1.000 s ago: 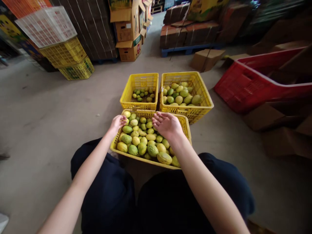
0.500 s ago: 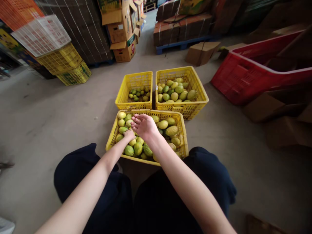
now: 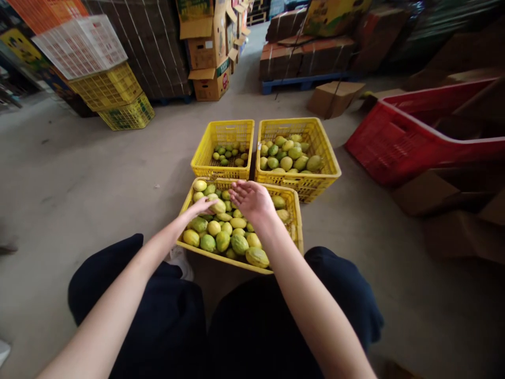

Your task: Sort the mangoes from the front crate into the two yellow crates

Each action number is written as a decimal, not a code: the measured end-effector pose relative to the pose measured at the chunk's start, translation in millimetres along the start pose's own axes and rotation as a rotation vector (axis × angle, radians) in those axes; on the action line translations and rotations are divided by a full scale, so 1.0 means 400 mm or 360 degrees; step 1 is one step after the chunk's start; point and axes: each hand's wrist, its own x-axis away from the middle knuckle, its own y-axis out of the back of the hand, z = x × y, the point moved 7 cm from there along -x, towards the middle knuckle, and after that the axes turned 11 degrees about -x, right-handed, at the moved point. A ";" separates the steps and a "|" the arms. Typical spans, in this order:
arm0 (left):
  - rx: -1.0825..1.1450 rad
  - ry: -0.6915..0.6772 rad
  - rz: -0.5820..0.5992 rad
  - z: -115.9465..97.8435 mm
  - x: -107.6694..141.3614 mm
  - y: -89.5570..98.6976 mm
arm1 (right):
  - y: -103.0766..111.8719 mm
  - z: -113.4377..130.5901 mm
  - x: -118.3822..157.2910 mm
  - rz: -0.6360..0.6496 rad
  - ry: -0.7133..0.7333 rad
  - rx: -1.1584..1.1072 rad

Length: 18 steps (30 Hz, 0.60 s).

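My left hand (image 3: 203, 206) is closed on a yellow-green oval fruit (image 3: 218, 206), lifted over the left part of the near yellow crate (image 3: 299, 221). Beside it, my right hand (image 3: 252, 199) is open, palm turned up and fingers stretched toward the held fruit, with nothing in it. Below both hands the near crate holds many oval fruits (image 3: 223, 241), some yellow, some green, their exact kind unclear. My right hand and forearm cover part of them.
Behind stand two more yellow crates: the left one (image 3: 201, 152) holds small green fruits, the right one (image 3: 327, 152) larger ones. A red crate (image 3: 374, 137) and cardboard boxes are on the right. Stacked crates (image 3: 106, 89) stand at left, and a loaded blue pallet (image 3: 307, 83) is behind.
My left hand has come up from among the fruits with one in its grip. My right hand stays open and appears slightly further right. The camera view has shifted a little.
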 end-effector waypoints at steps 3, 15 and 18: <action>-0.0303 -0.0082 0.0092 -0.097 0.017 0.006 | 0.019 0.024 -0.014 -0.0108 0.0153 0.0236; -0.0213 -0.0319 -0.0091 -0.167 0.030 0.041 | -0.005 -0.059 0.051 0.0159 -0.0342 -0.0068; -0.0150 -0.0192 -0.0035 -0.029 -0.017 0.011 | 0.018 -0.013 0.057 -0.0025 -0.0162 -0.0153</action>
